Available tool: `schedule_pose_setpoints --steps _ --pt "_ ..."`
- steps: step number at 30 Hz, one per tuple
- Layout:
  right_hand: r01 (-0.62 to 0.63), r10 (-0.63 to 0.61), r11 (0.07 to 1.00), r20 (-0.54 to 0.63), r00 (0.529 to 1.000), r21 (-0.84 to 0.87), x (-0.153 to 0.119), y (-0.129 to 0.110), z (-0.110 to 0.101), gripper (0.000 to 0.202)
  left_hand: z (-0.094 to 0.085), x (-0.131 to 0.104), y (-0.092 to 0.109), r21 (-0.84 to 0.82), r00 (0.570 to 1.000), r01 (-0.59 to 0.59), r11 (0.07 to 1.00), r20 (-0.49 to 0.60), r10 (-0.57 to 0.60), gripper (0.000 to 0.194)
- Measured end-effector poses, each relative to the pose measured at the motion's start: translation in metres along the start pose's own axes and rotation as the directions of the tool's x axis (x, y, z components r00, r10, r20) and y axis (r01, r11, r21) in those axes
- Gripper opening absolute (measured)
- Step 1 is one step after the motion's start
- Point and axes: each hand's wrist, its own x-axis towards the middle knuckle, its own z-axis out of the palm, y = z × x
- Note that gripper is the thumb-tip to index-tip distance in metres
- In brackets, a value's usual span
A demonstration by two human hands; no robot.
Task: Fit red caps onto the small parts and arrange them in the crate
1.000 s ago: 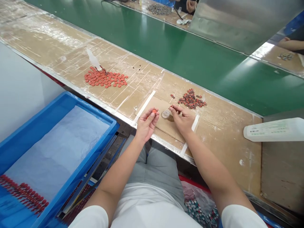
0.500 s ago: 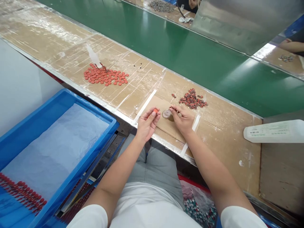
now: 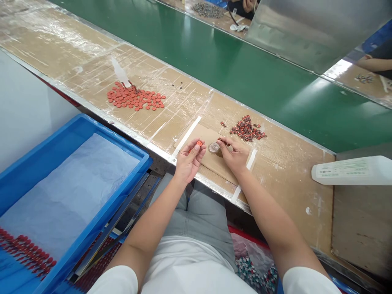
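Between the thumb and fingers of my left hand [image 3: 190,160] is a small round red disc [image 3: 199,143]. My right hand [image 3: 234,154] is closed in a pinch on a small dark red piece [image 3: 221,140], right above a small clear round container [image 3: 213,147] on the cardboard. Beyond my right hand lies a pile of small red-and-black pieces [image 3: 247,128], with a single one apart from it to the left. Further left on the bench is a spread of red discs [image 3: 134,97], with a white pointed piece [image 3: 120,72] at its back edge.
A green conveyor belt [image 3: 190,53] runs behind the cardboard-covered bench [image 3: 288,183]. At the right lies a white plastic bottle [image 3: 352,169]. On my left stands a blue tray [image 3: 147,157] holding a pale sheet and rows of red pieces. Across the belt, another person's hand [image 3: 248,5] shows.
Both hands stay almost in place, still holding their pieces. The whole view has shifted very slightly. Across the belt, the other people's hand and arm have moved a little.
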Motion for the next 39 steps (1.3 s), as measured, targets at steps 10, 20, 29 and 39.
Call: schedule_pose_setpoints --steps 10,20,29,39 --pt "-0.299 0.443 0.691 -0.059 0.895 0.658 0.005 -0.014 -0.008 0.025 0.011 -0.031 -0.010 0.003 0.996 0.087 0.996 -0.015 -0.087 0.021" --pt "-0.500 0.537 0.315 0.283 0.795 0.807 -0.023 -0.070 -0.031 0.020 0.030 -0.068 -0.010 -0.031 0.981 0.190 0.981 -0.020 -0.191 0.022" --pt "-0.190 0.325 0.748 -0.102 0.940 0.636 -0.061 -0.093 -0.030 0.023 0.033 -0.084 -0.006 -0.007 0.984 0.180 0.984 -0.013 -0.180 0.020" --pt "-0.086 0.165 0.892 -0.144 0.976 0.443 -0.073 -0.090 -0.028 0.026 0.032 -0.089 -0.007 0.010 0.987 0.158 0.987 -0.029 -0.158 0.019"
